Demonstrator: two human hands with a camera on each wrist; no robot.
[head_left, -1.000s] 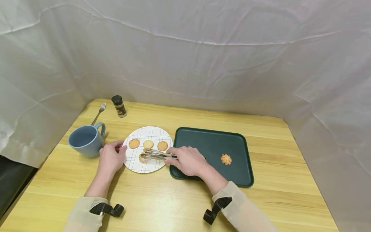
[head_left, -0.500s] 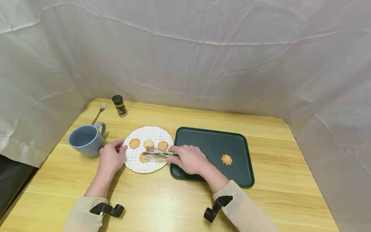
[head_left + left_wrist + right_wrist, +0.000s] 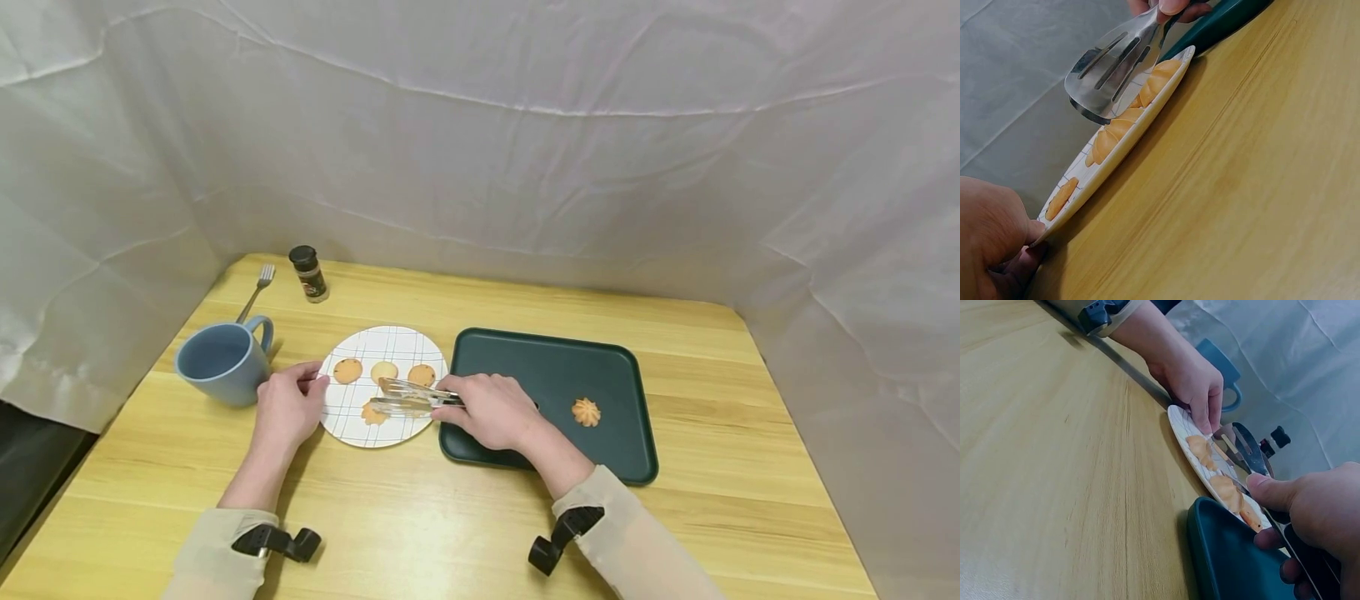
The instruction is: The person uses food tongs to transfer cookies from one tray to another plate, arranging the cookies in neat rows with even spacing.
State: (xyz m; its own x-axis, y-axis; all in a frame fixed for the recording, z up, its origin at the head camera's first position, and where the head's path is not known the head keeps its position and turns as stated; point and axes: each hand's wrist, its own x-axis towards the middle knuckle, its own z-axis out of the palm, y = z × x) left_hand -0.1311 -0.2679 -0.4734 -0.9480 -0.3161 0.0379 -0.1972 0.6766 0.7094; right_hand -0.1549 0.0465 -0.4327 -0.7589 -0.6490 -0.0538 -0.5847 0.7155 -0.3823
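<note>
My left hand [image 3: 291, 406] pinches the left rim of a round white checked plate [image 3: 347, 427], thumb on top. Metal serving tongs [image 3: 1113, 72] are in my right hand [image 3: 491, 412], reaching leftward over the plate. The two tong heads stand apart above the cookies, and I see nothing between them. Along the plate's far half lie a speckled cookie [image 3: 347, 371], a plain round cookie [image 3: 385, 372] and another speckled cookie [image 3: 422, 376]. Nearer me is a flower-shaped cookie [image 3: 1110, 140], with a second flower-shaped cookie [image 3: 1227, 491] to its right, mostly hidden by the tongs in the head view.
A dark green tray [image 3: 540, 354] adjoins the plate's right side, with one flower-shaped cookie [image 3: 586, 412] on it. To the left stands a blue mug [image 3: 225, 367]. Behind it are a fork [image 3: 257, 293] and a black-capped spice jar [image 3: 309, 273]. Grey cloth hangs behind the table.
The tongs have shifted slightly right and up off the left flower-shaped cookie, which now lies uncovered on the plate; their heads have parted a little. My left hand has kept its place.
</note>
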